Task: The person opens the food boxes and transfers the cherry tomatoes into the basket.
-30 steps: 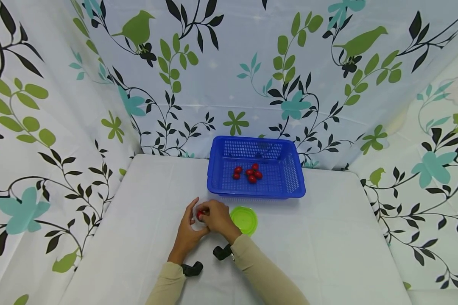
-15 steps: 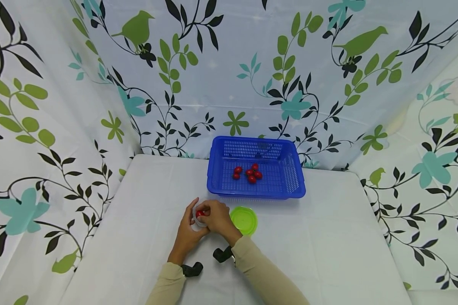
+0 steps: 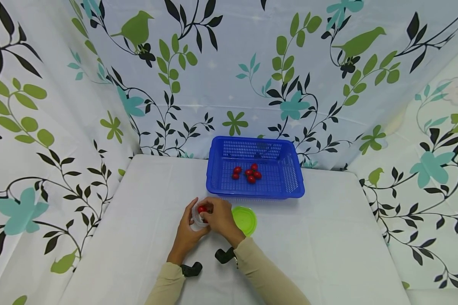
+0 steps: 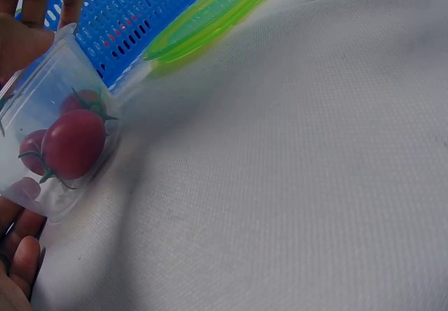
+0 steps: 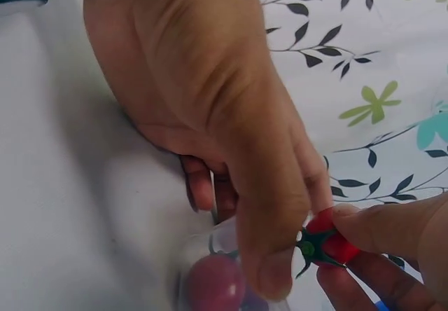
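Note:
My left hand point(image 3: 188, 236) holds a small clear plastic tub point(image 4: 43, 111) on the white tablecloth, its fingers and thumb around the side. Several red cherry tomatoes point(image 4: 73, 144) with green stems lie in the bottom of the tub. Over the tub's mouth, my right hand point(image 3: 222, 218) pinches another cherry tomato point(image 5: 337, 248) between thumb and fingers, its green calyx facing the right wrist camera. A round lime-green lid point(image 3: 244, 221) lies flat beside the right hand, which covers part of its left edge in the head view.
Behind the hands stands a blue perforated plastic basket point(image 3: 255, 194) holding several loose cherry tomatoes point(image 3: 251, 179). A white cloth point(image 3: 320, 245) covers the table, and patterned curtains point(image 3: 221, 76) hang at the back and both sides.
The right hand has shifted slightly up and away from me at the tub's mouth, with the pinched cherry tomato showing higher. The left hand, tub, lid and basket stay in place.

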Demonstrator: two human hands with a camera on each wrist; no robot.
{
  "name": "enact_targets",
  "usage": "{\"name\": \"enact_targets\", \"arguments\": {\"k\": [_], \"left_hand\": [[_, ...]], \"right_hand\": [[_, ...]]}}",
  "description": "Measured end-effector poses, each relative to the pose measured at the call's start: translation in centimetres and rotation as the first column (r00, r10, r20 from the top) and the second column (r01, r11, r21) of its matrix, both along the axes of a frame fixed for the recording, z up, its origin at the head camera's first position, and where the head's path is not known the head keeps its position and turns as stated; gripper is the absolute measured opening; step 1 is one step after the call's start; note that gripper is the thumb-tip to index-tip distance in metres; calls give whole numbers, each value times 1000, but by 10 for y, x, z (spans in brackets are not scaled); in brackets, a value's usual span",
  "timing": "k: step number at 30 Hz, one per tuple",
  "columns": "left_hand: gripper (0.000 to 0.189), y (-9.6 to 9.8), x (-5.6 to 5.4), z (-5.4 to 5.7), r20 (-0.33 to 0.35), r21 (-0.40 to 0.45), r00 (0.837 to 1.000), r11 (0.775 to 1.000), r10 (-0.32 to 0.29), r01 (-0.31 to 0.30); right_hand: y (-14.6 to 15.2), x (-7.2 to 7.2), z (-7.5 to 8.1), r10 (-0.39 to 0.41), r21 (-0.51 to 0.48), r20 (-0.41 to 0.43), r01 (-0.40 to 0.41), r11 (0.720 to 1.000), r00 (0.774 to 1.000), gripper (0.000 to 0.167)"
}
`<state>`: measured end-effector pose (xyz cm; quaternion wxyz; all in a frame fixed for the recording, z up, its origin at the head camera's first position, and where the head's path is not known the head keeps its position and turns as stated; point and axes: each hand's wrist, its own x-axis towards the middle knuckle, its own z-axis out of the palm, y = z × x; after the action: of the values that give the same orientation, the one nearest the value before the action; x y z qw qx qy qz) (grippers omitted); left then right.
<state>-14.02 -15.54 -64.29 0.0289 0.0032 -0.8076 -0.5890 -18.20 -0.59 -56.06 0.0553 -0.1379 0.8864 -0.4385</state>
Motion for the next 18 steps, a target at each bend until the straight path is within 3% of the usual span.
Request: {"name": "enact_targets", "arguments": {"k": [10, 18], "left_hand": [[102, 0, -1, 2, 22, -4, 1000, 1000, -8, 8], [103, 0, 0, 2, 32, -14, 999, 1000, -12, 12]], "right_hand": [[9, -2, 13, 4, -98, 47, 1, 995, 999, 29], [15, -6, 24, -11, -120, -1, 11, 993, 1000, 30]]}}
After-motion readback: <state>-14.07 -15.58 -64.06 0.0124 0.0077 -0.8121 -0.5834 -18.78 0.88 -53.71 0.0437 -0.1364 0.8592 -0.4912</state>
